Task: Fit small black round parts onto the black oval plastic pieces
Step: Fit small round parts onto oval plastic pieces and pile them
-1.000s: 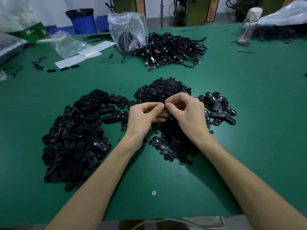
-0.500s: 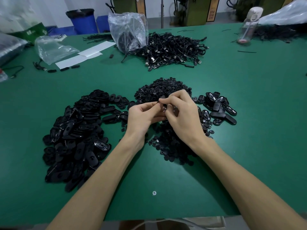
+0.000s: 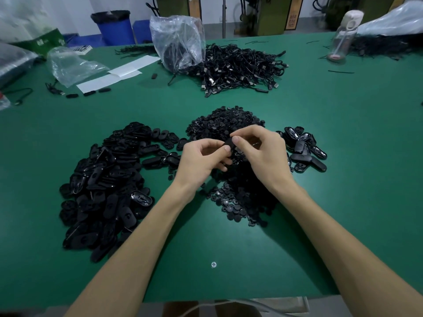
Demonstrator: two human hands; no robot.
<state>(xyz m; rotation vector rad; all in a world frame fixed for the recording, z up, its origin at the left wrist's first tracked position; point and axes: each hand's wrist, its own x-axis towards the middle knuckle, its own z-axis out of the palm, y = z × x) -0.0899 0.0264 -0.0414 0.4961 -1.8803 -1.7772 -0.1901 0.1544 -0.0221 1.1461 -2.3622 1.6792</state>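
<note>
A big heap of black oval plastic pieces (image 3: 103, 186) lies at the left of the green table. A mound of small black round parts (image 3: 238, 191) fills the middle, partly hidden under my hands. Above that mound my left hand (image 3: 201, 159) pinches one black oval piece (image 3: 229, 143) between thumb and fingers. My right hand (image 3: 261, 152) presses its thumb and forefinger onto the same piece from the right; the round part under the fingers is hidden. A smaller group of oval pieces (image 3: 302, 149) sits just right of my right hand.
A tangle of black cables (image 3: 238, 67) and a clear plastic bag (image 3: 180, 40) lie at the back centre. White paper strips (image 3: 114, 76) and another bag (image 3: 71, 65) are at back left, a clear bottle (image 3: 343, 35) at back right. The table's front edge (image 3: 206, 298) is near.
Both hands have lifted slightly off the mound and shifted a little right. My right thumb now presses on top of the oval piece held by the left hand.
</note>
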